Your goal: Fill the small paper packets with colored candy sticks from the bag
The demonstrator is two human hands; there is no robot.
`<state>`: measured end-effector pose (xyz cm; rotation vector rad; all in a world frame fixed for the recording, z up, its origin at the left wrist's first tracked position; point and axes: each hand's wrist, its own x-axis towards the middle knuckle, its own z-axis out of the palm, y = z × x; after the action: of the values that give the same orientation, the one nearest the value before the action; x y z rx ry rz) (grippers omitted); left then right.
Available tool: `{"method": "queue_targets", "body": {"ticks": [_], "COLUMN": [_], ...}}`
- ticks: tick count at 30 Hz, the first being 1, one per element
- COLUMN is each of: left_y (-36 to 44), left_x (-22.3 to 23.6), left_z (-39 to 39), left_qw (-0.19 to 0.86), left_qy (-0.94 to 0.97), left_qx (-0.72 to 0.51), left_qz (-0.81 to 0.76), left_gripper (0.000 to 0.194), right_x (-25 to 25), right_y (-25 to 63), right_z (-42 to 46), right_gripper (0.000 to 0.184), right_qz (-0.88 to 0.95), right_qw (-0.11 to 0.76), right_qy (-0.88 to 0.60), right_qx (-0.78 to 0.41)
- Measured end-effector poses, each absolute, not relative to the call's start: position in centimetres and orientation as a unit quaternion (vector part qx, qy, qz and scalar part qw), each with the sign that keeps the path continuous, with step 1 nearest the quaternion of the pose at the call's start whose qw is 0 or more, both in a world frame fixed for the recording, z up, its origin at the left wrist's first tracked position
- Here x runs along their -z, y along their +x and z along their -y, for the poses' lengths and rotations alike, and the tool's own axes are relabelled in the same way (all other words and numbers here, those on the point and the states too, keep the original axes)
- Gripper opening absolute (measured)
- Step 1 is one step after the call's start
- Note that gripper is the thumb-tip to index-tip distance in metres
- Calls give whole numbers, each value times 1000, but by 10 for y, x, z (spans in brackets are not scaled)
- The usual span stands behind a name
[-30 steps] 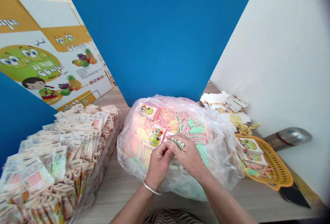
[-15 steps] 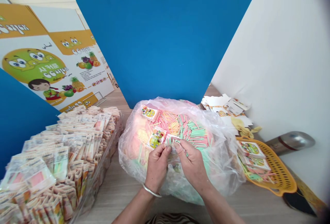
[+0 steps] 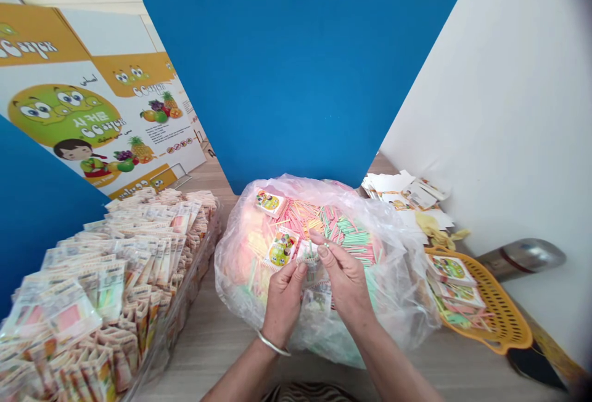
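Wooden table, blue divider at 12 o'clock | left hand and right hand narrow, pinching a small packet together | plastic bag beneath, full of pastel sticks | filled packets at 8 o'clock

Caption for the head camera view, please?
Left hand and right hand hold a small packet above a plastic bag of pastel sticks.

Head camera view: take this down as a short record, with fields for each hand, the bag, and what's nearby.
Left hand: pinches a small printed packet; metal bangle on wrist
Right hand: pinches the same packet
Bag: clear plastic bag holding pink and green sticks
Nearby: filled packets at left; orange plastic basket at right
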<state>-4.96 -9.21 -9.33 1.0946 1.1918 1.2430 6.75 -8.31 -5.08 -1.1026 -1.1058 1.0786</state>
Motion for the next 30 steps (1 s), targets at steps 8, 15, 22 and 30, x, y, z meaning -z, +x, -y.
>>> {"method": "queue_targets", "body": {"ticks": [8, 15, 22, 30], "left_y": [-74, -116, -110, -111], "left_x": [74, 61, 108, 111], "left_z": [89, 37, 9, 18], "left_qw": [512, 240, 60, 23], "left_qy": [434, 597, 662, 652], "left_qx": [-542, -443, -436, -469], "left_qz": [-507, -625, -606, -596], "left_gripper": [39, 37, 43, 41], "right_x": [34, 69, 89, 107], "right_y": [123, 174, 166, 172], "right_z": [66, 49, 29, 27], "right_gripper": [24, 33, 28, 30], "right_qz": [407, 701, 709, 675], "right_qw": [692, 182, -18, 36], "right_qy": [-482, -683, -704, -732], "right_qx": [-351, -96, -34, -85]}}
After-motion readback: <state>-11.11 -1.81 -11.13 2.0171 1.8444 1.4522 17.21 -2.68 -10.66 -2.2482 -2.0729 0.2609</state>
